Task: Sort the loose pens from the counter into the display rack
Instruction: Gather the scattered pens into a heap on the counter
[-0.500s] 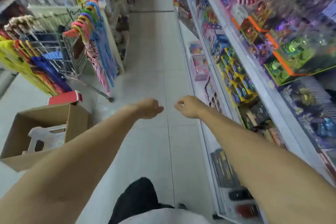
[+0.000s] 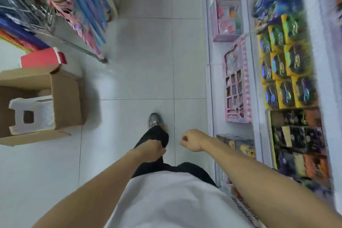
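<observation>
Aisle floor (image 2: 148, 65). Left hand (image 2: 150, 151), right hand (image 2: 191, 139): both fists clenched, holding nothing. One cardboard box (image 2: 64, 98) left.

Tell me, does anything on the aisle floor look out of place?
Yes. An open cardboard box stands on the floor at the left with a white plastic stool inside it, and a red stool stands just beyond. Nothing looks spilled.

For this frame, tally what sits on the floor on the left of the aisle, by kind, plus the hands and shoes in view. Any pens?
Cardboard box: 1
White plastic stool, inside the box: 1
Red stool: 1
Hands, left hand and right hand: 2
Shoe: 1
Pens: 0 visible
Total: 6
</observation>
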The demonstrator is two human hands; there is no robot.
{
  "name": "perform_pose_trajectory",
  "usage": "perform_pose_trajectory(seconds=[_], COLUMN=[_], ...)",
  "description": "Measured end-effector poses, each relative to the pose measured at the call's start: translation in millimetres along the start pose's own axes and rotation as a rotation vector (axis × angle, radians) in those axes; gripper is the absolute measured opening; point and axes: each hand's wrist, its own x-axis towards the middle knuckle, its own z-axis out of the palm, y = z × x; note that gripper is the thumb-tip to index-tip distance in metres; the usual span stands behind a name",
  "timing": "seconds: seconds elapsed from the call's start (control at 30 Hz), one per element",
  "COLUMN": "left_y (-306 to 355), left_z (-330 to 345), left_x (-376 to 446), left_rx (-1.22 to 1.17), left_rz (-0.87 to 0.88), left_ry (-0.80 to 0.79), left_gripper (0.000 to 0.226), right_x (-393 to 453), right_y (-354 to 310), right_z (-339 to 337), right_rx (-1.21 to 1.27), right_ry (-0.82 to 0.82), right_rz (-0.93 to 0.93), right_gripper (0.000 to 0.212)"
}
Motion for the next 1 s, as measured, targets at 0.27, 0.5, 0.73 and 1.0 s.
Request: perform_pose_trajectory(seconds=[0.27,0.5,0.73,1.0], left_y=[14,67,129,151], left_z=[-221,-388,-562,-757], left_x=[40,111,157,227], left_rx=[0.050,0.012,-0.039,-0.052], left_rz=[-0.009,-0.025,-0.006,0.026], left_ry=[0.067,0.106,0.222,0.214], left_gripper=[0.038,0.040,0.034,0.028], right_x=[36,105,161,240], right_y=[-44,-40,-39,-67], right_z=[-178,-337,-527,-727], right_rx=[0.112,0.246,0.220,0.240], right_ry=[0.105,0.123,0.177,0.216], right_rz=[0.009,-0.023,-0.069,-0.031], right_gripper=[0.033,0.033,0.032,0.031])
